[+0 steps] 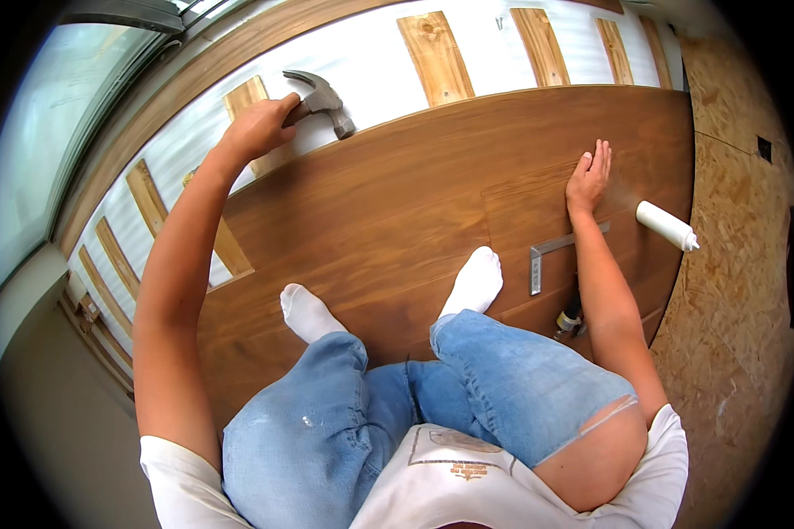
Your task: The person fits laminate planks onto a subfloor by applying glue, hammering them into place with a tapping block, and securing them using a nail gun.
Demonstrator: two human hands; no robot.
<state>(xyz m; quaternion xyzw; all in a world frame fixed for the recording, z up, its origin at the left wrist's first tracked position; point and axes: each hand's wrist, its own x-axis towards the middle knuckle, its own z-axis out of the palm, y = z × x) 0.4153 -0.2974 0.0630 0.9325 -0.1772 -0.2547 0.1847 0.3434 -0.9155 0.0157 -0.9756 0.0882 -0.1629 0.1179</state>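
Observation:
My left hand (pixel 265 130) is closed around the handle of a claw hammer (pixel 325 97). The hammer's steel head sits beside the far edge of the brown wooden floorboards (pixel 370 189), over the white sheet. My right hand (pixel 588 181) lies with its fingers stretched out on the boards, toward the right. Near that hand, a white squeeze bottle (pixel 664 225) lies on its side. A metal try square (pixel 536 271) rests on the boards, partly hidden by my right forearm. Below it is a black tool with a brass-coloured part (pixel 568 321), mostly covered by my arm and leg.
Beyond the boards, several pale wooden battens (pixel 435 60) lie across a white sheet (pixel 370 57). Chipboard (pixel 732 264) borders the right side. A glass door or window (pixel 57 115) stands at the left. My socked feet (pixel 475 280) rest on the boards.

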